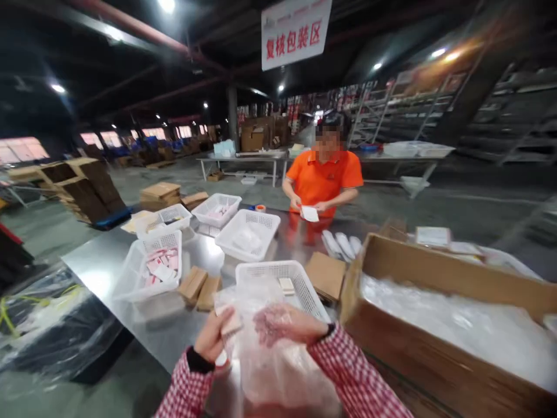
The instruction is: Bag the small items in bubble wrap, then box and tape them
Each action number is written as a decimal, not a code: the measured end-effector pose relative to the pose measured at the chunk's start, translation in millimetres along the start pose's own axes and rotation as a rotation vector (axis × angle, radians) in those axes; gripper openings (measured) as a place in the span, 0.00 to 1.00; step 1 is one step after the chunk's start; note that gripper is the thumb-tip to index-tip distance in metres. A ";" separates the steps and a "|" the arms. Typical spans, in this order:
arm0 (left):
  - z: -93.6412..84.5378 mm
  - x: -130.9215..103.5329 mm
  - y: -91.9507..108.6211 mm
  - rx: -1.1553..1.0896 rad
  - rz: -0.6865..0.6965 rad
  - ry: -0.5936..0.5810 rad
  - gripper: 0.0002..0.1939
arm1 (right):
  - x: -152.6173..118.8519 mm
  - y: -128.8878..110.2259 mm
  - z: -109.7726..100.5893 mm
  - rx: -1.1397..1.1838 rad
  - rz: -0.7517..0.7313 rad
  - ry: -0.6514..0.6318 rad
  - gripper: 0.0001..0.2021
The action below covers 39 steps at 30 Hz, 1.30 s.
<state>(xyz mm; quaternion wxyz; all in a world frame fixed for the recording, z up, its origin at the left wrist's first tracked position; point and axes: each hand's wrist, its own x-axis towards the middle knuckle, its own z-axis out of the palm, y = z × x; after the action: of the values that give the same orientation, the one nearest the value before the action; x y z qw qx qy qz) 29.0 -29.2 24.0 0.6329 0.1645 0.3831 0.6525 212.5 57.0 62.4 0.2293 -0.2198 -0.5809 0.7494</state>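
Note:
Above the near edge of the metal table, my left hand is closed on a small pale box, with thin plastic lying against it. A translucent plastic bag hangs between my two hands and spreads toward me. My right hand grips the bag; its fingers are curled, blurred, and seen partly through the plastic. Just beyond my hands stands a white perforated basket with a small pale box in it. Two brown cartons lie left of that basket.
More white baskets stand on the metal table. At right, a large cardboard box holds clear plastic bags. Flat brown cardboard lies beside it. Across the table, a person in orange holds a white item.

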 end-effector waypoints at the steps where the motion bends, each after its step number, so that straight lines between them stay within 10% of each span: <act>1: 0.1 -0.5 5.7 -0.031 -0.006 0.014 0.13 | -4.6 -13.8 -4.9 0.032 0.037 -0.031 0.21; 6: -2.1 7.0 14.6 -0.115 -0.110 0.077 0.10 | -13.8 -65.5 -17.0 -0.119 -0.391 0.384 0.27; 10: 3.6 14.4 8.3 -0.227 0.023 0.126 0.09 | -6.8 -32.4 -15.3 -0.118 -0.371 0.703 0.36; 13: 9.8 21.4 2.1 -0.266 0.032 0.074 0.11 | 1.7 14.8 3.8 0.018 -0.101 0.498 0.31; 16: 8.8 26.5 -6.8 -0.324 -0.026 -0.010 0.12 | 7.3 33.5 28.5 0.036 -0.137 0.385 0.22; 22: -21.8 19.9 -24.7 -0.498 -0.099 -0.288 0.15 | 18.5 -25.9 28.1 -0.238 -0.145 0.120 0.13; 30: -47.9 -0.9 -34.8 -0.427 -0.189 -0.216 0.07 | 44.5 -41.0 29.2 -0.337 0.074 -0.176 0.15; 32: -46.7 -3.6 -30.6 -0.410 -0.154 -0.126 0.08 | 49.9 -32.7 26.9 -0.435 0.010 -0.099 0.16; 36: -35.7 -4.0 -24.6 -0.399 0.032 0.031 0.08 | 45.7 -8.5 30.2 -0.755 -0.391 0.530 0.18; 39: -21.4 -4.5 -27.1 -0.298 0.137 0.017 0.14 | 30.0 19.1 45.6 -0.852 -0.468 0.470 0.22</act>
<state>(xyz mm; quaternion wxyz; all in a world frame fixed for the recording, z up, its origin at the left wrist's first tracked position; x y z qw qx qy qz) 33.6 -42.3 -7.9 0.6009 0.0890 0.2755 0.7451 159.6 35.7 52.4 0.4044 -0.3197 -0.8000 0.3070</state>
